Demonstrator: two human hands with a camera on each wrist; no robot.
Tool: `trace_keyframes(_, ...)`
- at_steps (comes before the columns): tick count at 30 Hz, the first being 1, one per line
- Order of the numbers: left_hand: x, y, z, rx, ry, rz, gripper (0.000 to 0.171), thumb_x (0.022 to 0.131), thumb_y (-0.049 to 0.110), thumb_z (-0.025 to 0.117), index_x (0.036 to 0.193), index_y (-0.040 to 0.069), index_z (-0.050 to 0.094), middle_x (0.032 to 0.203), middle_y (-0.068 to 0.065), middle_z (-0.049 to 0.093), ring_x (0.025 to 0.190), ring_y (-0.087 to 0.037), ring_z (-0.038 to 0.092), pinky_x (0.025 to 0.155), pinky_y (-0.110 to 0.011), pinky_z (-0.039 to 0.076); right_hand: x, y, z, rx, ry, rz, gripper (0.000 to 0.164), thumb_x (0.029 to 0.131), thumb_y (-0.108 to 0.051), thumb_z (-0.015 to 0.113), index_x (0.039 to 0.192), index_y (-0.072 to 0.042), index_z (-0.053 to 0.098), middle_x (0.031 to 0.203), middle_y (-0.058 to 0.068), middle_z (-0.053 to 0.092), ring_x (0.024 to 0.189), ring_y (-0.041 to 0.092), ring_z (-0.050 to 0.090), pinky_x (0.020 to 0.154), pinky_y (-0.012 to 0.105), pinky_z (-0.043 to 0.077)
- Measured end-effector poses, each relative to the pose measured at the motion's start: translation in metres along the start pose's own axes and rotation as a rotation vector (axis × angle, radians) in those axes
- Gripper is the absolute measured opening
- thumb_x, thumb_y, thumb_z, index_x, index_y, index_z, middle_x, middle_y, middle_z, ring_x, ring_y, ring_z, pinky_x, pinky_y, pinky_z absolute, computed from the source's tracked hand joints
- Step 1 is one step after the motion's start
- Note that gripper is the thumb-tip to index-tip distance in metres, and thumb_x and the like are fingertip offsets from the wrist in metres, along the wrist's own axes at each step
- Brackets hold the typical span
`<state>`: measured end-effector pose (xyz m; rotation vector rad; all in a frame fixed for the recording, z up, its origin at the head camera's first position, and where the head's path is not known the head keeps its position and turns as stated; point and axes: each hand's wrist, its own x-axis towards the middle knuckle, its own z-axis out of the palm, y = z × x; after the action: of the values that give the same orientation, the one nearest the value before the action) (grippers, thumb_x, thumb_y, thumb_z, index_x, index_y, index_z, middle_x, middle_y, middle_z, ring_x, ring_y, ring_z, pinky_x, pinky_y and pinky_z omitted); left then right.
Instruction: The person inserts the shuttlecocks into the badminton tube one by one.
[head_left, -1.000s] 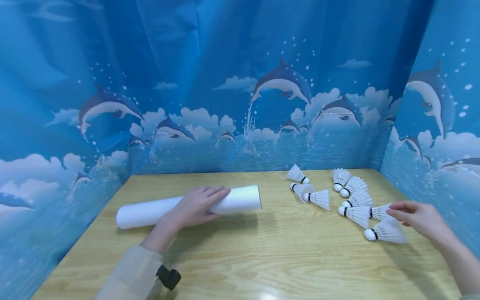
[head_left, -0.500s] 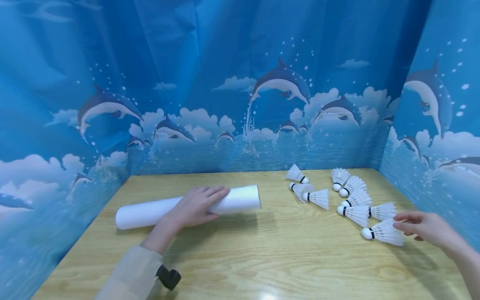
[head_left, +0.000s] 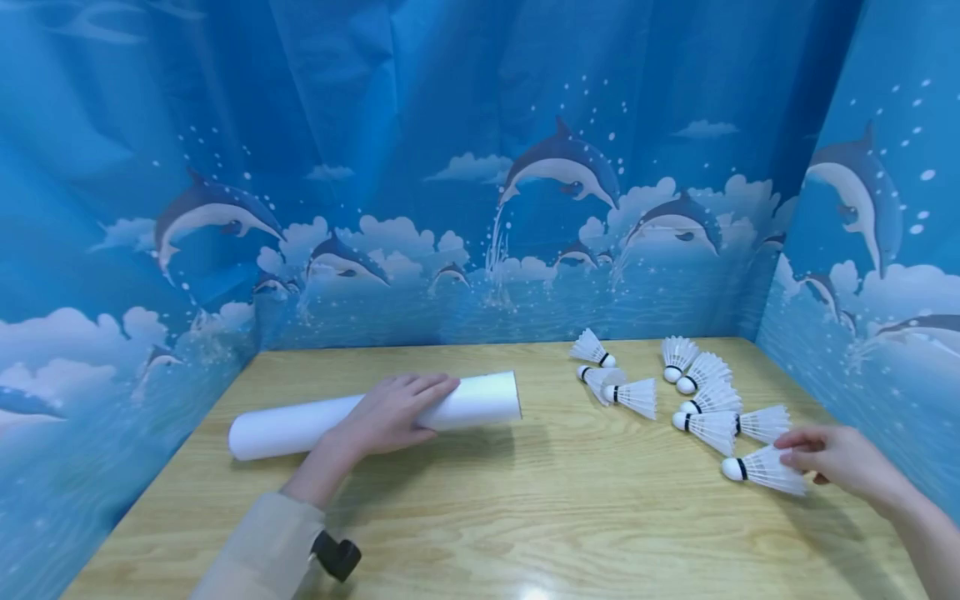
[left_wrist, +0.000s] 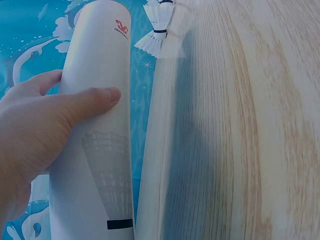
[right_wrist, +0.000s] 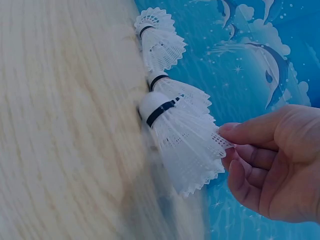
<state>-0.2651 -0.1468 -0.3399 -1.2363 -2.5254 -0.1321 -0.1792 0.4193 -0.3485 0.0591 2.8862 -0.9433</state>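
A long white shuttlecock tube [head_left: 300,427] lies slanting over the wooden table, its right end raised a little. My left hand [head_left: 393,412] grips it near that end, with the thumb [left_wrist: 102,97] across its printed side in the left wrist view. On the right, my right hand [head_left: 847,462] pinches the skirt edge of the nearest white shuttlecock [head_left: 765,469] between thumb and fingers. That shuttlecock's cork points left. In the right wrist view, the pinched shuttlecock [right_wrist: 182,145] overlaps others behind it.
Several more shuttlecocks [head_left: 708,429] form a slanting row behind the right hand. A group of 3 shuttlecocks [head_left: 633,396] lies farther back, right of the tube. Blue dolphin-print curtains [head_left: 420,167] enclose the wooden table [head_left: 562,508] at the back and sides.
My right hand has shifted from beside the rear shuttlecock's skirt toward the front, onto the nearest shuttlecock's skirt. My left hand and the tube stay put.
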Motion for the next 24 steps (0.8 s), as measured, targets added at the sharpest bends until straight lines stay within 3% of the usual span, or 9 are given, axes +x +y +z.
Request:
trace_keyframes(5, 0.0, 0.001, -0.001, -0.009, -0.005, -0.002, 0.08, 0.074, 0.029, 0.078, 0.142, 0.013, 0.039, 0.136, -0.008, 0.048, 0.116, -0.03, 0.05, 0.097, -0.051, 0.04, -0.004, -0.008, -0.005, 0.011, 0.021, -0.013, 0.037, 0.09, -0.014, 0.057, 0.112, 0.016, 0.054, 0.093, 0.013, 0.066, 0.066, 0.01, 0.052, 0.056, 0.029, 0.05)
trace_keyframes(11, 0.0, 0.001, 0.0, -0.014, -0.008, 0.002, 0.08, 0.074, 0.03, 0.078, 0.142, 0.014, 0.039, 0.136, -0.008, 0.048, 0.116, -0.03, 0.05, 0.097, -0.05, 0.041, -0.004, -0.024, -0.01, 0.074, 0.058, -0.009, 0.044, 0.094, -0.023, 0.055, 0.117, 0.014, 0.052, 0.095, 0.008, 0.064, 0.072, 0.008, 0.054, 0.058, 0.031, 0.05)
trace_keyframes(15, 0.0, 0.0, 0.001, -0.008, -0.005, 0.01, 0.08, 0.073, 0.03, 0.078, 0.142, 0.014, 0.039, 0.136, -0.008, 0.048, 0.115, -0.029, 0.051, 0.096, -0.049, 0.041, -0.001, -0.034, -0.006, 0.123, 0.101, -0.044, 0.047, 0.094, -0.029, 0.056, 0.119, 0.01, 0.053, 0.093, -0.002, 0.062, 0.072, 0.008, 0.053, 0.06, 0.03, 0.05)
trace_keyframes(21, 0.0, 0.001, 0.0, -0.012, -0.006, 0.009, 0.081, 0.073, 0.03, 0.078, 0.142, 0.013, 0.039, 0.136, -0.009, 0.048, 0.115, -0.03, 0.051, 0.096, -0.05, 0.041, 0.008, -0.052, 0.009, 0.282, 0.159, -0.17, 0.026, 0.09, -0.02, 0.061, 0.106, 0.001, 0.064, 0.084, -0.018, 0.062, 0.07, 0.007, 0.056, 0.06, 0.028, 0.051)
trace_keyframes(24, 0.001, 0.001, 0.0, -0.012, -0.013, 0.005, 0.081, 0.073, 0.03, 0.078, 0.142, 0.014, 0.039, 0.136, -0.009, 0.048, 0.115, -0.03, 0.051, 0.096, -0.05, 0.041, 0.015, -0.063, 0.018, 0.333, 0.155, -0.204, 0.019, 0.089, -0.016, 0.062, 0.102, -0.003, 0.066, 0.082, -0.016, 0.061, 0.068, 0.006, 0.055, 0.058, 0.026, 0.05)
